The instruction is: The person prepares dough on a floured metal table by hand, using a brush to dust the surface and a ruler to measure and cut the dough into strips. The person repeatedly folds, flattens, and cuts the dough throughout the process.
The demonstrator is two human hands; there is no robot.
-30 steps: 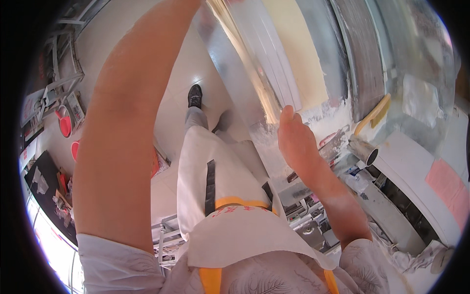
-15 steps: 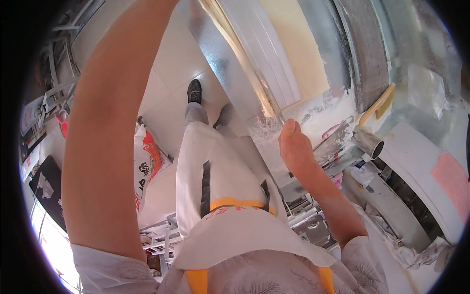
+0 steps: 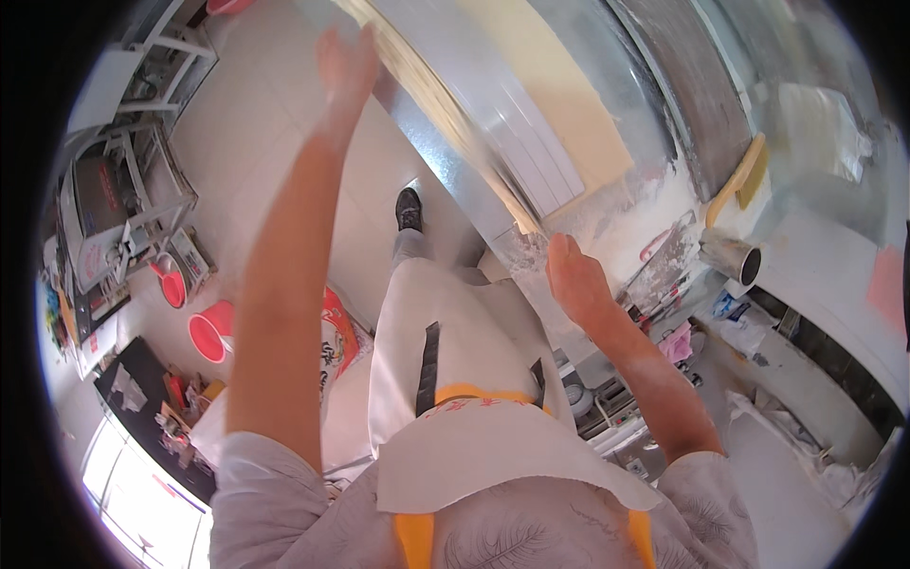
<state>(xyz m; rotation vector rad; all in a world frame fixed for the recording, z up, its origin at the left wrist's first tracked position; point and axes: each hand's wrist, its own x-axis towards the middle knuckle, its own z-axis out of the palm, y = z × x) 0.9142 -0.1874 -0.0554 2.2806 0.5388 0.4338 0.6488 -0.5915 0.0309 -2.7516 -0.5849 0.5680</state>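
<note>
A pale yellow dough sheet [image 3: 573,93] lies on the metal worktable, partly under a white grooved plastic board [image 3: 517,104]. Along the table's near edge runs a narrow strip of layered dough [image 3: 431,100], beside the board. My right hand [image 3: 578,284] is closed around the end of a thin, blade-like tool [image 3: 538,228] at the strip's near end; its kind is unclear from blur. My left hand [image 3: 346,71] is stretched out at the far left end of the strip, over the table's edge. Motion smears its fingers, so their grip is hard to read.
Flour [image 3: 654,204] covers the table's right part, with a yellow-handled brush [image 3: 735,185] and a metal cup [image 3: 735,258] nearby. A long dark slab [image 3: 687,95] lies behind the dough. Red buckets [image 3: 210,332] and a printed sack [image 3: 339,332] stand on the floor to my left.
My left hand, out of view before, now shows at the upper left, its arm less raised across the picture. The view has shifted, revealing more floor. My right hand stays near the strip's end.
</note>
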